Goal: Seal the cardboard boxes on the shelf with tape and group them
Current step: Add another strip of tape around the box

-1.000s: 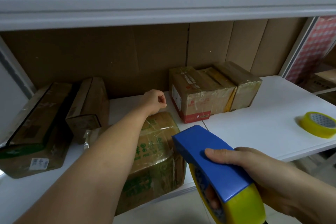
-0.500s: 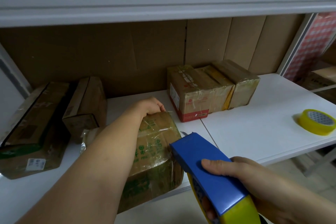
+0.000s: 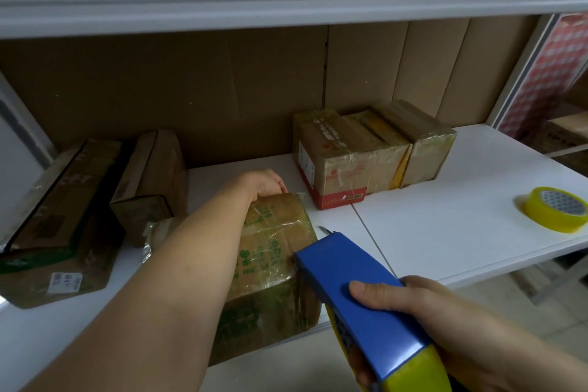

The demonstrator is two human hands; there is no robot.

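A brown cardboard box with green print (image 3: 273, 261), wrapped in clear tape, lies at the front of the white shelf (image 3: 445, 226). My left hand (image 3: 264, 183) grips its far top edge, fingers curled over the back. My right hand (image 3: 423, 305) holds a blue tape dispenser (image 3: 353, 289) loaded with a yellow roll, its nose just beside the box's right side. Three taped boxes (image 3: 366, 153) stand grouped together at the back right.
Two long dark boxes (image 3: 95, 197) lie at the left, one leaning against the shelf side. A spare yellow tape roll (image 3: 555, 208) sits at the right front. An upper shelf hangs overhead; cardboard lines the back wall.
My left hand dropped from a raised fist above the box onto its far edge and gripped it. The dispenser shifted slightly lower and nearer the box.
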